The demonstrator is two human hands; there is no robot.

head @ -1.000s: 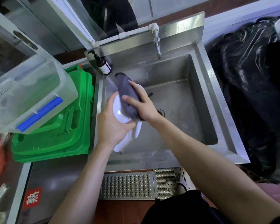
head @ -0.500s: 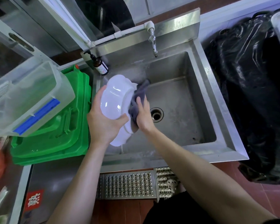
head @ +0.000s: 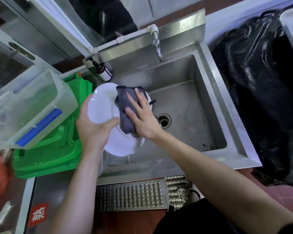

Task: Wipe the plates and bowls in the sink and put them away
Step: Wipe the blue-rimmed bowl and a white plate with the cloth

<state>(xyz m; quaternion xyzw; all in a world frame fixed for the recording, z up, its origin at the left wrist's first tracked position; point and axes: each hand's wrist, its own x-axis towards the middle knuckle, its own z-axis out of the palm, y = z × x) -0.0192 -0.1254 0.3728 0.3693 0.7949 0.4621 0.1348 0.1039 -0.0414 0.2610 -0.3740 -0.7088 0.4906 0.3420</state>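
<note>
White glazed ware is being wiped: I am holding a scalloped plate (head: pixel 102 107) over the left part of the sink (head: pixel 215 105), at centre frame. My left hand (head: pixel 93 130) is gripping its near-left rim, thumb curled across the face. My right hand (head: pixel 142 119) is lying flat, fingers straight, pressing a grey cloth (head: pixel 125 108) against the plate's right half. A second white rim is showing just beneath; whether it is another dish, I cannot tell. Judged step: wiping in progress. The next move is calling for covering the unwiped left half, then carrying the plate out to storage. Farther left, a green crate (head: pixel 57 146) is bearing a tilted clear container (head: pixel 29 107), crowding that route. At the upper centre, a pump bottle (head: pixel 103 72) and the faucet (head: pixel 156 46) are standing clear of the hands.
</note>
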